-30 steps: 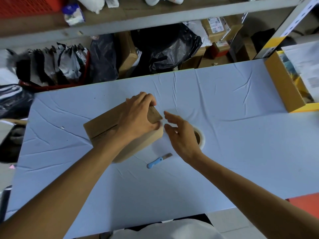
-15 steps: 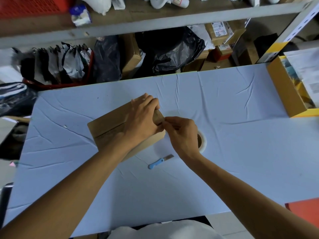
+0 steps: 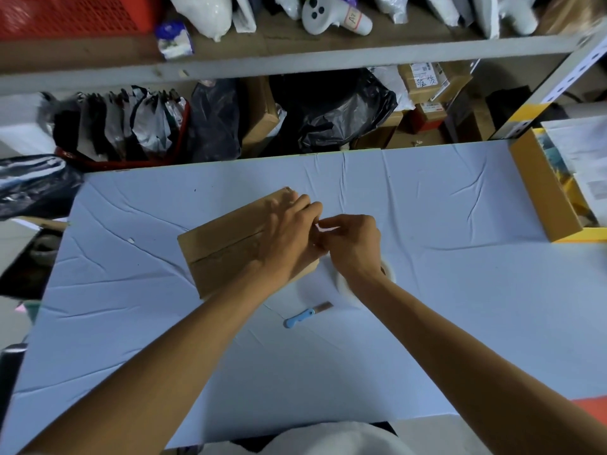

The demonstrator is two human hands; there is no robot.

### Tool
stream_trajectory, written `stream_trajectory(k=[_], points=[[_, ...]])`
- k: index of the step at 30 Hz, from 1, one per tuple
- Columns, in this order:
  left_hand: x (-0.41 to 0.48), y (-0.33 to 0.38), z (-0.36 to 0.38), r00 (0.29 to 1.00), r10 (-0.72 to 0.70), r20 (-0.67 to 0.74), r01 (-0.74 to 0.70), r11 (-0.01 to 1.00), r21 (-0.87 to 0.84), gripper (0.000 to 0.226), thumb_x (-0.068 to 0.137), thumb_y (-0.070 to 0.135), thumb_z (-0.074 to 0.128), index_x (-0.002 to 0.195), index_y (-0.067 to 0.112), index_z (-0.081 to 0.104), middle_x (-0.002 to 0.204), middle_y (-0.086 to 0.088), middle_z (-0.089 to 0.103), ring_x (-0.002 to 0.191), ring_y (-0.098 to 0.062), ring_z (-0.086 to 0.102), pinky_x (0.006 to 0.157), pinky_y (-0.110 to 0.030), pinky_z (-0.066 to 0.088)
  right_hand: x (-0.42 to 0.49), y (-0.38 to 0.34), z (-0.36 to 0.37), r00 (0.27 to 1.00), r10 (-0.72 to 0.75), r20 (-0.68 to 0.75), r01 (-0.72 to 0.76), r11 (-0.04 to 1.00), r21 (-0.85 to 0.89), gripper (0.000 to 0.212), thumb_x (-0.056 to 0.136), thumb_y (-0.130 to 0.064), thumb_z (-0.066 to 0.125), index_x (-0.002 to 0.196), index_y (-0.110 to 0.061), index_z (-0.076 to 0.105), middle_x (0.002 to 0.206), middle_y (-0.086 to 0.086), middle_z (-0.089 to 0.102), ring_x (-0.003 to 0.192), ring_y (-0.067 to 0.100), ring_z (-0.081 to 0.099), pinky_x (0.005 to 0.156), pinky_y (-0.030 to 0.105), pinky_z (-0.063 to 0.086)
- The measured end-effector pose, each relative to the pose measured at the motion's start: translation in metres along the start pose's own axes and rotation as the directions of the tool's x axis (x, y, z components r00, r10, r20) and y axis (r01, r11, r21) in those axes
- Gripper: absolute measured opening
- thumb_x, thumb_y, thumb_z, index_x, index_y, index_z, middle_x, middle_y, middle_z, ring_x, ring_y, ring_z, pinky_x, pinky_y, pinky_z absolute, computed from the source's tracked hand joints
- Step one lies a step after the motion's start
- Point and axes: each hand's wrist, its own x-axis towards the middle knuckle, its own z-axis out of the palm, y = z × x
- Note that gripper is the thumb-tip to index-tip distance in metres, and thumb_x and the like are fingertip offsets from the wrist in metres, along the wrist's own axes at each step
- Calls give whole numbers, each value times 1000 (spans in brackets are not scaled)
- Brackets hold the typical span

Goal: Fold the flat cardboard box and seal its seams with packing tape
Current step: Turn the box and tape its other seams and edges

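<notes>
A folded brown cardboard box (image 3: 226, 247) lies on the pale blue table (image 3: 427, 290), its centre seam facing up. My left hand (image 3: 289, 234) presses down on the box's right end. Touching it, my right hand (image 3: 353, 244) pinches a pale strip, apparently the tape's end, at that same right edge. The roll of packing tape (image 3: 387, 274) lies flat on the table just behind my right wrist, mostly hidden by it.
A small blue-handled knife (image 3: 305, 315) lies in front of the box. An open yellow-brown carton (image 3: 545, 192) with papers stands at the table's right edge. Behind the table, shelves hold black bags (image 3: 335, 110), parcels and a red basket (image 3: 121, 159).
My right hand has moved left from over the tape roll to the box's right end and closed into a pinch. My left hand stays on the box.
</notes>
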Motion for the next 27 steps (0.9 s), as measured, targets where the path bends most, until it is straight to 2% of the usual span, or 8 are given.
stream_trajectory(k=[2, 5, 9, 12, 19, 22, 25, 27], points=[[1, 5, 0, 999, -4, 40, 3, 1000, 9, 30, 69, 27, 67, 72, 23, 37, 83, 6, 39, 93, -24, 48, 90, -50, 40, 3, -2, -3, 1000, 7, 13, -7, 1000, 0, 24, 75, 5, 65, 88, -11, 78, 79, 3, 75, 76, 16, 70, 65, 27, 58], [-2, 8, -1, 995, -55, 84, 58, 998, -33, 29, 73, 24, 67, 76, 23, 38, 93, -1, 50, 106, -27, 48, 101, -56, 34, 6, -6, -5, 999, 14, 30, -14, 1000, -10, 22, 70, 6, 67, 78, -11, 79, 74, 3, 75, 76, 17, 71, 71, 31, 60], [-6, 5, -3, 997, -49, 53, 50, 999, -20, 26, 70, 26, 72, 81, 18, 50, 100, -7, 56, 105, -27, 48, 96, -55, 40, 10, -10, -10, 996, 62, 69, -61, 998, -11, 13, 68, -1, 77, 75, -13, 78, 75, 5, 74, 77, 24, 72, 74, 34, 61], [-6, 4, -3, 998, -37, 47, 38, 999, -11, 27, 71, 30, 73, 86, 14, 57, 102, -8, 58, 104, -25, 50, 96, -50, 41, 10, -11, -14, 993, 73, 90, -75, 997, 12, 14, 66, -2, 80, 77, -10, 78, 77, 8, 74, 80, 28, 71, 75, 35, 59], [-7, 10, -1, 998, -64, 22, 65, 997, -39, 14, 81, 26, 64, 86, 14, 57, 103, -8, 57, 108, -26, 49, 100, -54, 36, 17, -7, -8, 994, 64, 84, -64, 998, -11, 17, 69, 2, 70, 75, -12, 78, 75, 7, 75, 78, 23, 72, 78, 39, 61], [-6, 1, -3, 999, -26, 45, 31, 995, -100, 19, 77, 23, 67, 87, 16, 53, 104, -7, 53, 106, -25, 49, 97, -49, 41, 18, -11, -9, 994, 60, 95, -57, 998, -42, 18, 69, 4, 73, 82, -9, 76, 80, 10, 73, 78, 23, 69, 77, 34, 59], [-7, -16, -21, 994, -28, 109, 67, 925, -374, 44, 71, 31, 77, 108, 21, 56, 117, -1, 47, 104, -13, 50, 88, -26, 47, 21, -13, -13, 986, 84, 146, -75, 995, -69, 23, 68, 6, 75, 84, -11, 74, 78, 12, 72, 71, 22, 64, 77, 36, 58], [-17, -31, -38, 989, -144, -39, 111, 886, -449, 47, 74, 21, 74, 117, 18, 56, 119, -4, 47, 104, -10, 50, 86, -23, 46, 24, -14, -13, 977, 98, 188, -80, 992, -102, 24, 71, 7, 73, 87, -10, 75, 74, 11, 71, 66, 19, 63, 78, 35, 58]])
